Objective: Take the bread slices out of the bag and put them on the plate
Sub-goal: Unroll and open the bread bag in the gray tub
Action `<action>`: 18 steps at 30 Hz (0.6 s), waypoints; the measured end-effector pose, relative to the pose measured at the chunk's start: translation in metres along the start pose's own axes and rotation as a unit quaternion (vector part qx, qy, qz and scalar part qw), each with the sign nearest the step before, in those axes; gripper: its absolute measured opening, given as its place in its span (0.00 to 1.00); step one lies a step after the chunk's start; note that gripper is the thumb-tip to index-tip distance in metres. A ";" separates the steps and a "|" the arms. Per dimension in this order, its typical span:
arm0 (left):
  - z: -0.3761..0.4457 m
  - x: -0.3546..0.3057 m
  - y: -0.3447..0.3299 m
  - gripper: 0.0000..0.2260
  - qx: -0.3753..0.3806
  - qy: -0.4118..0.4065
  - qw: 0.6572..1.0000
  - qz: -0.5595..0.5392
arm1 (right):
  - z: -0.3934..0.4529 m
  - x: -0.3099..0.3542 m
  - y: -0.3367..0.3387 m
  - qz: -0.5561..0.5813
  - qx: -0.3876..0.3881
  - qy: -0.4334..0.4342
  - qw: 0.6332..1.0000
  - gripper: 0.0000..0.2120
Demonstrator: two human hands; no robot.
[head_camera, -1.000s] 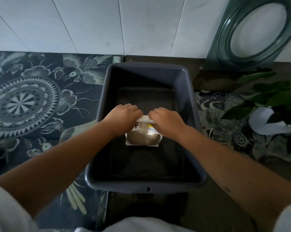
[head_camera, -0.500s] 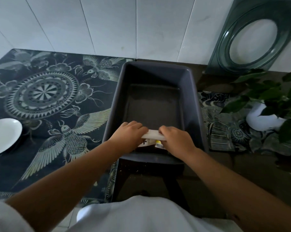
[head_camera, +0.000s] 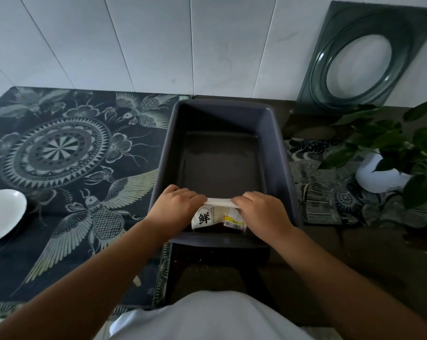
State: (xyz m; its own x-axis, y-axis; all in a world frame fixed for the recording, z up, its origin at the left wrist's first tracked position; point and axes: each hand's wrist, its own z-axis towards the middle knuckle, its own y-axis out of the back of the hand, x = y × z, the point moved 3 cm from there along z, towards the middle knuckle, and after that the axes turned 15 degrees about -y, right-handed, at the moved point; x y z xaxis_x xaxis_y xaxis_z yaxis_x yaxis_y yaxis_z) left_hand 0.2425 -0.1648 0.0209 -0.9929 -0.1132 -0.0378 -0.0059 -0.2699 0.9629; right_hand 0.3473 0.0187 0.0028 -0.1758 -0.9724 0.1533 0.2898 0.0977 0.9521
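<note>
A small white bread bag (head_camera: 215, 218) with a black printed character and a yellow label stands at the near end of a dark grey plastic bin (head_camera: 282, 158). My left hand (head_camera: 175, 206) grips the left end of the bag's top seam. My right hand (head_camera: 261, 212) grips the right end of the same seam. Dark bread shows through the bag's lower part, half hidden behind the bin's near wall. The white plate (head_camera: 1, 214) lies on the patterned cloth at the far left, partly cut off by the frame edge.
The bin sits on a dark table against a white tiled wall. A patterned dark cloth (head_camera: 67, 155) covers the left side. A potted plant in a white pot (head_camera: 381, 177) stands at the right. A green frame with an oval opening (head_camera: 359, 60) leans on the wall.
The view has pulled back and up, bringing the plate into sight at the left. Both hands and the bag now appear at the bin's near end, with the bag held more upright.
</note>
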 end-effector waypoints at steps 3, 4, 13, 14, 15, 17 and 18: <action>0.003 -0.001 0.000 0.19 0.004 -0.001 1.000 -0.018 | 0.000 0.000 0.004 0.030 0.006 0.000 1.000 0.10; 0.004 -0.003 -0.002 0.22 0.005 -0.001 1.000 -0.022 | 0.000 0.000 0.004 0.038 0.012 -0.002 0.999 0.09; 0.004 -0.014 -0.004 0.20 0.053 0.044 0.996 -0.050 | -0.003 0.006 0.010 0.041 0.056 -0.072 0.995 0.05; 0.005 -0.014 -0.005 0.18 0.073 0.065 0.994 -0.048 | -0.004 0.009 0.009 0.040 0.062 -0.070 0.995 0.06; 0.006 -0.015 -0.005 0.17 0.087 0.079 0.992 -0.040 | -0.005 0.012 0.009 0.043 0.068 -0.068 0.994 0.07; 0.007 -0.017 -0.007 0.15 0.103 0.091 0.990 -0.036 | -0.007 0.014 0.009 0.050 0.080 -0.064 0.993 0.08; 0.007 -0.018 -0.007 0.14 0.104 0.094 0.989 -0.046 | -0.008 0.014 0.010 0.054 0.088 -0.063 0.993 0.09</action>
State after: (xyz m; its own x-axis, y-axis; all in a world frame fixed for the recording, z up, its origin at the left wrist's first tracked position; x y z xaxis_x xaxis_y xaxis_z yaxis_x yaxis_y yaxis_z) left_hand 0.2591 -0.1538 0.0165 -0.9477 -0.2774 -0.1581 -0.1389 -0.0878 0.9864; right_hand 0.3549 0.0040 0.0123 -0.2723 -0.9211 0.2783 0.1455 0.2464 0.9582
